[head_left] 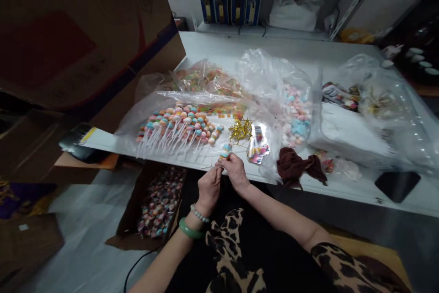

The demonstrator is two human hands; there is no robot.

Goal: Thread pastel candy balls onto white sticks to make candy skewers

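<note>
My left hand [209, 189] and my right hand [236, 172] meet just off the white table's front edge. Both pinch a candy skewer [225, 151], a white stick topped with pastel blue, white and orange sweets. Behind them, many similar skewers [178, 125] lie in rows on clear plastic. Gold tinsel ties [240, 130] and a small stack of printed clear sleeves [258, 145] sit just beyond my right hand. A clear bag of loose pastel sweets [295, 114] lies further right.
A cardboard box of wrapped lollipops [159, 201] sits below my left hand. A brown cloth [298, 167], a plastic-wrapped white stack [346, 135] and a black flat object [397, 186] lie on the table [343, 188]. A large cardboard box [75, 32] looms at left.
</note>
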